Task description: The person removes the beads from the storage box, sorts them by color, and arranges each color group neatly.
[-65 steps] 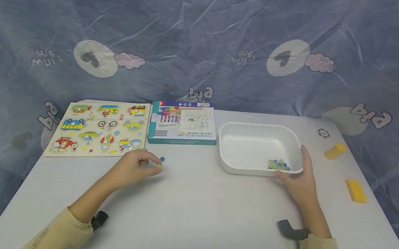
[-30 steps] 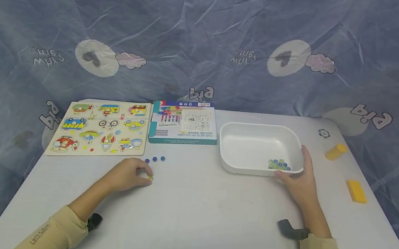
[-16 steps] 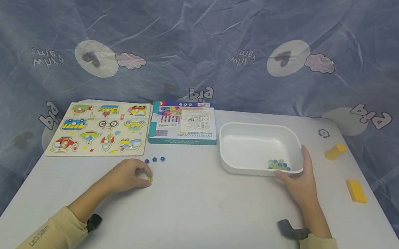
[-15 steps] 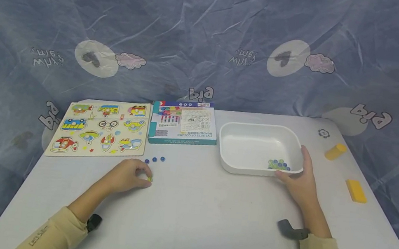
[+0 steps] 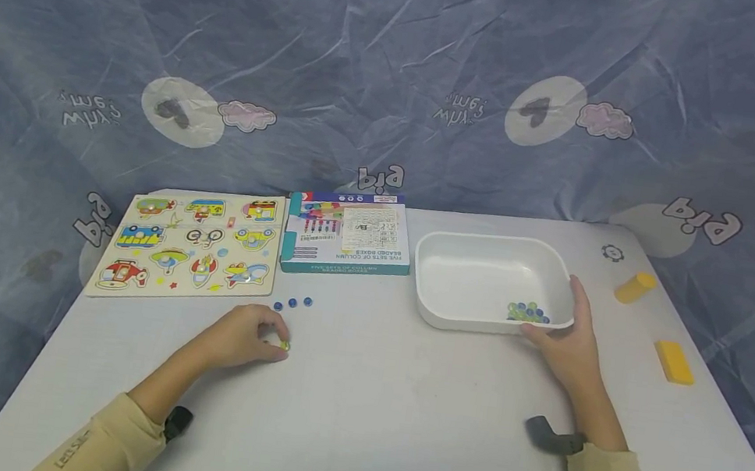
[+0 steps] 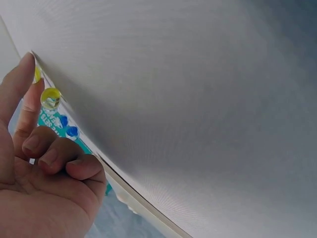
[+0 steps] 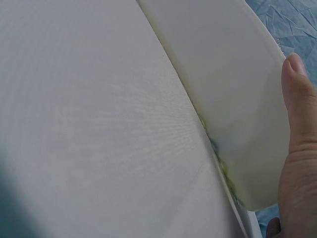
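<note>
In the head view my left hand [image 5: 239, 335] is low over the table, thumb and index finger pinching a yellow-green marble [image 5: 285, 345]. The left wrist view shows its edge between the fingertips, and another clear marble with yellow inside [image 6: 51, 98] just beyond them. Three blue marbles [image 5: 293, 303] lie in a short row behind the hand. My right hand [image 5: 569, 345] grips the near right corner of a white plastic tray [image 5: 459, 322], thumb over the front rim. Several blue and yellow-green marbles [image 5: 528, 311] are heaped in that corner.
A wooden vehicle puzzle board [image 5: 189, 244] lies at the back left. Beside it is a flat beaded-column game box [image 5: 349, 234]. A yellow cylinder [image 5: 635, 287] and a yellow block [image 5: 674, 362] are near the right edge. A patterned blue cloth [image 5: 396, 81] hangs behind.
My left hand has drawn back toward me and slightly left with the yellow-green marble, uncovering two more blue marbles. My right hand and the tray stay in place.
</note>
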Demonstrator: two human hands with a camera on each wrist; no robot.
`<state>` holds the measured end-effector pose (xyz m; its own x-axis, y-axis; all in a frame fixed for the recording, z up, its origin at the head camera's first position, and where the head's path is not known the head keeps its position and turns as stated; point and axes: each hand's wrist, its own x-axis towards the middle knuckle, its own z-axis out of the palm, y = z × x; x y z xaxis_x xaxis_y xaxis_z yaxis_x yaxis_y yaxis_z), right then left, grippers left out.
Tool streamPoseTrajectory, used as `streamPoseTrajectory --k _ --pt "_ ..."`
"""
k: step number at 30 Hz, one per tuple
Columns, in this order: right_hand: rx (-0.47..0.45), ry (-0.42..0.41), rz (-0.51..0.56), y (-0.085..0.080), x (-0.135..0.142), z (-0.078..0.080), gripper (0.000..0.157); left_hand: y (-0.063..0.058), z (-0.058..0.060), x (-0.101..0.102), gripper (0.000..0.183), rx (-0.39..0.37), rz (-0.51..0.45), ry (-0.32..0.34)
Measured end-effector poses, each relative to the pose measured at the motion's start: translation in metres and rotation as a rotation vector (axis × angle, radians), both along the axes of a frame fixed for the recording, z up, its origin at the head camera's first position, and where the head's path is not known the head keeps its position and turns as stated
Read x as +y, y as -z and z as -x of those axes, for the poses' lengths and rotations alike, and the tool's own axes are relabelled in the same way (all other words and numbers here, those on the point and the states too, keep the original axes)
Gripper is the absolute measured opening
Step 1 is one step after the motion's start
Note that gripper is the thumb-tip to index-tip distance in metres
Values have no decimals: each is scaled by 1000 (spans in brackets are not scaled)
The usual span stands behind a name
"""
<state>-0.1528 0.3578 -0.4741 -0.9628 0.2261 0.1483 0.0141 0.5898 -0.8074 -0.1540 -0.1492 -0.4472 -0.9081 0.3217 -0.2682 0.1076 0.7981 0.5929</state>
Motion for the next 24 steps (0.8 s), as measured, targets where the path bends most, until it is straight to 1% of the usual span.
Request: streamPoseTrajectory --k 7,10,13,17,19,22,24 --pt "-6 3 0 -1 0 1 113 -2 -1 0 21 14 -10 13" --pt "-2 1 -4 0 0 0 113 -6 -2 0 23 22 -13 5" --pt "-2 4 -13 0 0 0 113 -13 -3 0 25 35 -20 -16" --pt "-8 9 -19 0 0 0 113 -27 -5 1 27 68 -41 -25" --pt "-7 7 -15 1 0 0 113 -36 -6 5 28 90 -64 -11" --pt "-4 1 -11 1 1 0 113 -52 -9 17 27 131 -104 12" --pt "-1 0 -12 1 1 0 113 -63 -13 31 25 153 -143 23"
